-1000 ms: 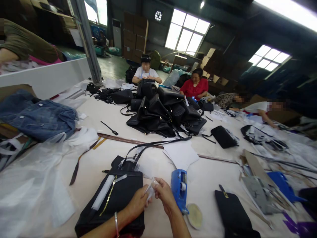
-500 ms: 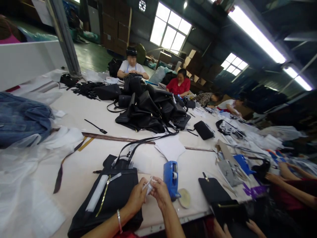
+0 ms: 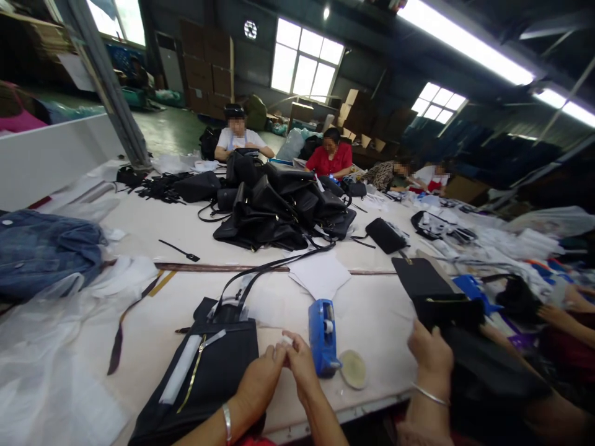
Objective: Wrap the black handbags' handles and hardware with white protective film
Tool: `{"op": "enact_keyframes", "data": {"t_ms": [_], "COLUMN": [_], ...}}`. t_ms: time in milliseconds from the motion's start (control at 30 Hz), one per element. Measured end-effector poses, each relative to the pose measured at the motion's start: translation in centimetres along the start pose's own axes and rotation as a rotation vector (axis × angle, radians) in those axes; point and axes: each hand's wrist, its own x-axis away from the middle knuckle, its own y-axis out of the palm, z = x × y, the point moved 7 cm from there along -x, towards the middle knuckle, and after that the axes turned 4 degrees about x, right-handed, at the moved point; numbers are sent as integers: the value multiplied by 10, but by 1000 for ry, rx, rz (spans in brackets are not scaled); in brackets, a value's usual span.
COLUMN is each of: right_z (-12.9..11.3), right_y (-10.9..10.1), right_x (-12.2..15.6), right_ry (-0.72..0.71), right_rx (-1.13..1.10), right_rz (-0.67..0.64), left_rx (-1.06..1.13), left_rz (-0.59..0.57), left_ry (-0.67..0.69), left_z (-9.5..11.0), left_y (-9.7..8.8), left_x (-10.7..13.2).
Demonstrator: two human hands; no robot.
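Note:
My left hand (image 3: 264, 376) and my right hand (image 3: 300, 360) meet fingertip to fingertip over the table, both pinching a small crumpled white piece (image 3: 287, 339). Whether it is paper or thin film I cannot make out, as the fingers cover most of it. Beneath my left wrist lies a black handbag (image 3: 223, 359) with a gold zip, a white strip along its front and long handles stretched away from me. A blue tape dispenser (image 3: 320, 334) stands just right of my right hand. Beside it lies a pale round disc (image 3: 353, 370).
A large pile of black bags (image 3: 279, 207) covers the table's middle. White sheets (image 3: 320, 277) lie beyond the dispenser. Denim cloth (image 3: 46, 254) and plastic wrap (image 3: 60, 347) are on the left. At right, a co-worker's hand (image 3: 430, 353) holds a black bag (image 3: 446, 303); others sit across.
My hands have drawn closer together, and less of the white piece shows. At right, the co-worker's black bag has moved up and further over the table. The view has shifted slightly.

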Motion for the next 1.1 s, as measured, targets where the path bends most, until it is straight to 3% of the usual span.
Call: {"op": "enact_keyframes", "data": {"t_ms": [67,133,233,333,467,533,633,667,733,900,1100], "right_z": [3,3,-5,-26,-50,-55,-55,-50,-36,-13,-13], "right_y": [-9,-16,-18,-13,-20,-55,-132,-152,-175,-178,-183], "right_x": [-1,-1,5,18,32,29,21,18,11,-1,9], "right_ry": [-19,-50,-127,-312,-549,-536,-388,-314,-189,-111,-100], "right_rx": [30,58,150,374,638,763,926,942,923,789,600], "right_rz": [9,-2,-29,-31,-130,-13,393,454,445,346,342], "left_rx": [143,452,963,1205,1225,1227,1254,1260,1268,1284,1321], "left_rz": [-3,-14,-95,-217,-235,-198,-160,-160,-163,-154,-142], "left_ry": [30,45,-133,-277,-322,-358,-390,-395,-400,-402,-419], "left_z": [3,0,-17,-24,-26,-28,-30,-30,-29,-29,-32], "left_y": [2,4,19,36,35,29,21,20,20,21,22], "left_x": [2,0,-9,-16,-15,-11,-7,-6,-5,-5,-3]}}
